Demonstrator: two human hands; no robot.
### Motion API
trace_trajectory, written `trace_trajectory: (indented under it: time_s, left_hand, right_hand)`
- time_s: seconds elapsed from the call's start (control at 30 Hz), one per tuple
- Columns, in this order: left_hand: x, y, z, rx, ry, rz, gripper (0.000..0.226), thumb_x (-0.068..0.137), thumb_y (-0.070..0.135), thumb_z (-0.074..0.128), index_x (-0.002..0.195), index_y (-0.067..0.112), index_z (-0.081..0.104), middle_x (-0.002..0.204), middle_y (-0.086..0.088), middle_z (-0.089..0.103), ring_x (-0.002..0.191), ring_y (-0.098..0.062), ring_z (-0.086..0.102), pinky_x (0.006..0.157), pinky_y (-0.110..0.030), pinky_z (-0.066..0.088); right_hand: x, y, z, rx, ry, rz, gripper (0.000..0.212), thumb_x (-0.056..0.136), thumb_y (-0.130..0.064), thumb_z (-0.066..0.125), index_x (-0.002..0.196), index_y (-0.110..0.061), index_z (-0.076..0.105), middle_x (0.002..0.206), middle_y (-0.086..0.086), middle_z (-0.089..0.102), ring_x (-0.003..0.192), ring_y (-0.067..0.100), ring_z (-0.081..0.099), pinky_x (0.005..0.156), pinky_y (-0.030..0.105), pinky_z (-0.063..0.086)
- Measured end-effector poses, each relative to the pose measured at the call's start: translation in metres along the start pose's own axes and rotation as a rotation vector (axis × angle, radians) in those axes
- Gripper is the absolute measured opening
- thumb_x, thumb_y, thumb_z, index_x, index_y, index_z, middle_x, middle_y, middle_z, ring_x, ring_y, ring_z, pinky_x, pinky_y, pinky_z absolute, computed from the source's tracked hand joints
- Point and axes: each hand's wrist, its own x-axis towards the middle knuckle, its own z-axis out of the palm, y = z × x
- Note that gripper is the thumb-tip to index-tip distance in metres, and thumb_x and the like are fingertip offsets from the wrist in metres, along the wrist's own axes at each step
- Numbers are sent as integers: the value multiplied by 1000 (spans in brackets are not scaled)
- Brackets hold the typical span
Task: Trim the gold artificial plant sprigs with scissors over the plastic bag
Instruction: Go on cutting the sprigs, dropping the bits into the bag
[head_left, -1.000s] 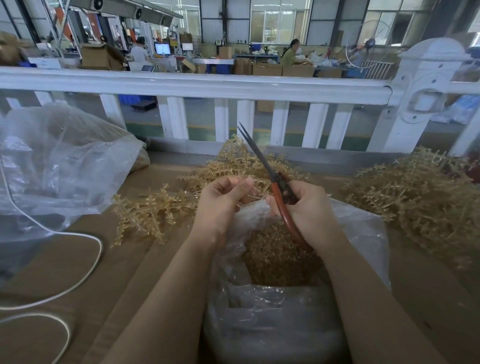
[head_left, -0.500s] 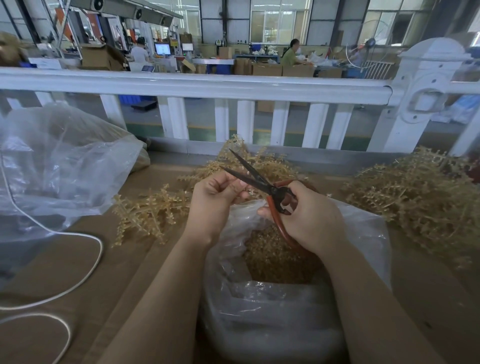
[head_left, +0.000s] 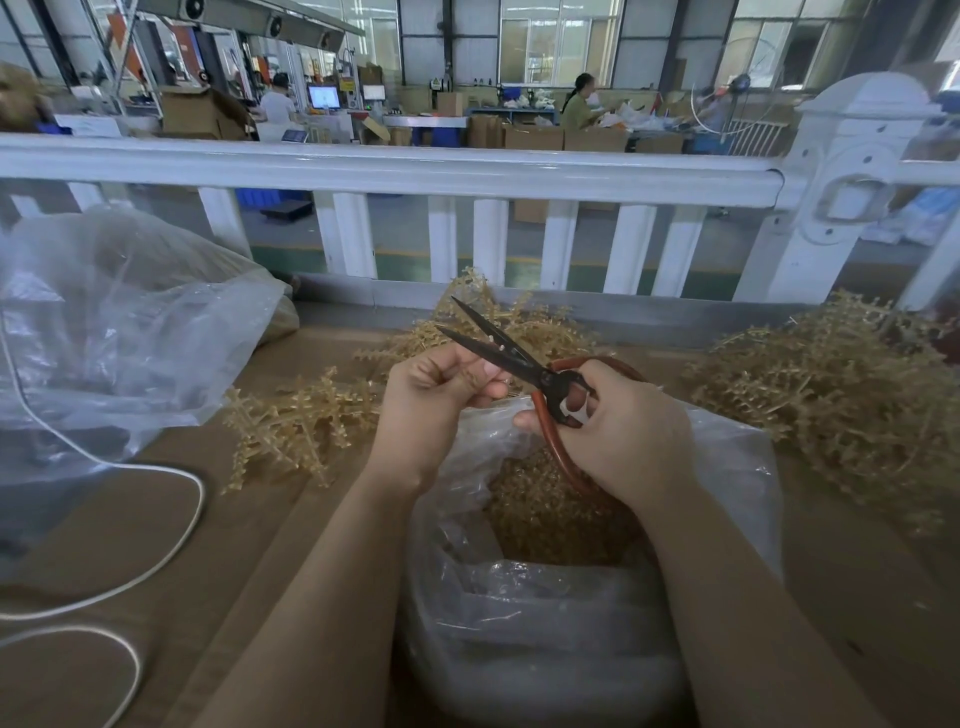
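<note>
The right hand (head_left: 621, 431) gripped the red handles of the scissors (head_left: 524, 366), fingers curled through and around the loops, directly above the mouth of the plastic bag (head_left: 727, 467). The dark blades stood parted, pointing up and to the left, away from the bag. The left hand (head_left: 441, 395) was curled at the bag's far-left rim, its fingertips pinching something small right against the lower blade; the piece itself was too hidden by the fingers to make out, though a pale stub showed between the blades.

Inside the bag lay a heap of gold trimmings (head_left: 540, 514), below both hands. Beyond the bag, behind the blades, sat a pile of gold sprigs (head_left: 519, 327). To the bag's left, more loose sprigs (head_left: 296, 421) lay spread on the brown cardboard surface (head_left: 218, 571). To the bag's right, a larger mound of sprigs (head_left: 831, 395) rose against the table's edge.

Farther left of the bag sat a big clear bag (head_left: 130, 322), crumpled and partly filled, with a white cable (head_left: 171, 545) looping across the cardboard beneath it. Behind everything, past the far side of the bag, ran a white railing (head_left: 395, 171).
</note>
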Motion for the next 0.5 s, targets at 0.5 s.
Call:
trace_trajectory:
  time_s: [0.5]
  left_hand:
    - [2,-5,-1,-33,-54,43,8,94,4,61,93,-1,67,77,0,72,72,-11,65,76,-26,55]
  right_hand:
    - [-1,-2,-1,34,19,-14,69,67,-92,46,102,-36,66,73,-23,57,65,1,50,58,7,30]
